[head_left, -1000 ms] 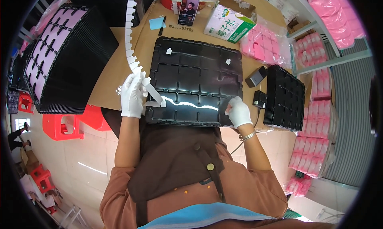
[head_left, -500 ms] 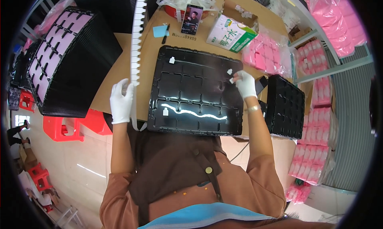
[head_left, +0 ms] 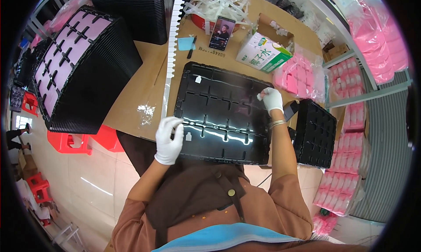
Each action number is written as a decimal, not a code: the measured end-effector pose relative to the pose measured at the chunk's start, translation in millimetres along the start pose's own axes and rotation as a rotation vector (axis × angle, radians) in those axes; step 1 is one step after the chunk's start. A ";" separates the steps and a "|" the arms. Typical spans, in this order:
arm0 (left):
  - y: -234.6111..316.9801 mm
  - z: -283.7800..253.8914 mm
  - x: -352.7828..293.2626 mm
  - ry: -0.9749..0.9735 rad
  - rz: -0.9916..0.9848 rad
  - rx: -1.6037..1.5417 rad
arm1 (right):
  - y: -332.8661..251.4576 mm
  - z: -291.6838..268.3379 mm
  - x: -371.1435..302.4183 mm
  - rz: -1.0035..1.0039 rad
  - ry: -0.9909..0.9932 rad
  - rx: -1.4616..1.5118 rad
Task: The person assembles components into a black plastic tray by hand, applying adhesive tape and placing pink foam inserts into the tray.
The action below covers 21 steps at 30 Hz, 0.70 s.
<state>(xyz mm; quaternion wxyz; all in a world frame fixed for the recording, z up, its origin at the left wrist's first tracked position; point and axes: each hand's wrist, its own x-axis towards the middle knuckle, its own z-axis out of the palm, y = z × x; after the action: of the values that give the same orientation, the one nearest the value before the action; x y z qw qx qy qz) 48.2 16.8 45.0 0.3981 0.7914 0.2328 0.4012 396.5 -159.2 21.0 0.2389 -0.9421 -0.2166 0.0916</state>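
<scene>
A black moulded plastic tray (head_left: 219, 114) with raised ridges lies in front of me. White tag-shaped stickers lie on it, one at the upper left (head_left: 198, 79) and one at the lower left (head_left: 188, 136). My right hand (head_left: 272, 100), in a white glove, is over the tray's right side, its fingertips pinched at a small white sticker (head_left: 260, 96). White-gloved too, my left hand (head_left: 169, 142) is at the tray's left edge, fingers curled toward the thumb; what they hold, if anything, is hidden. A long notched white sticker strip (head_left: 171, 54) runs down to that hand.
A phone (head_left: 222, 32) stands before a red bowl of white strips. Beside it are an open carton (head_left: 265, 50) and bagged pink blocks (head_left: 298, 76). Black tray stacks stand left (head_left: 101, 72) and right (head_left: 316, 133). A black pen (head_left: 191, 48) lies on a blue note.
My left hand has moved right, from beside the strip to the tray's left edge. My right hand has shifted slightly down and right in view. The whole table appears lower right.
</scene>
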 end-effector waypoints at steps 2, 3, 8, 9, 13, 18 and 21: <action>3.2 5.1 -6.8 -0.060 -0.044 -0.040 | 12.0 -0.8 6.5 0.093 -0.192 0.299; 5.9 8.5 -10.0 -0.089 -0.124 -0.118 | 12.1 -1.2 8.1 0.152 -0.144 0.279; 1.7 18.2 -19.2 -0.157 -0.087 -0.091 | 7.8 6.0 7.8 0.046 -0.046 0.202; 0.7 18.6 -20.1 -0.172 -0.086 -0.088 | 5.4 4.7 8.6 0.047 -0.069 0.129; 0.5 16.5 -20.3 -0.171 -0.125 -0.102 | 1.1 7.6 4.9 -0.101 0.068 -0.163; 1.3 12.2 -20.8 -0.113 -0.172 -0.144 | -5.7 3.7 -2.3 -0.114 0.098 -0.272; -6.0 -3.0 -26.2 -0.043 -0.110 0.068 | -25.0 -9.1 -29.8 -0.277 0.156 -0.184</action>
<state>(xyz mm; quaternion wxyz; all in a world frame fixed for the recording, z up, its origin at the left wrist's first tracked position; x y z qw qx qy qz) 30.5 3.6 29.5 0.3975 0.7989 0.2808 0.3536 363.4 -156.6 43.2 0.1780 -0.9253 -0.3328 -0.0357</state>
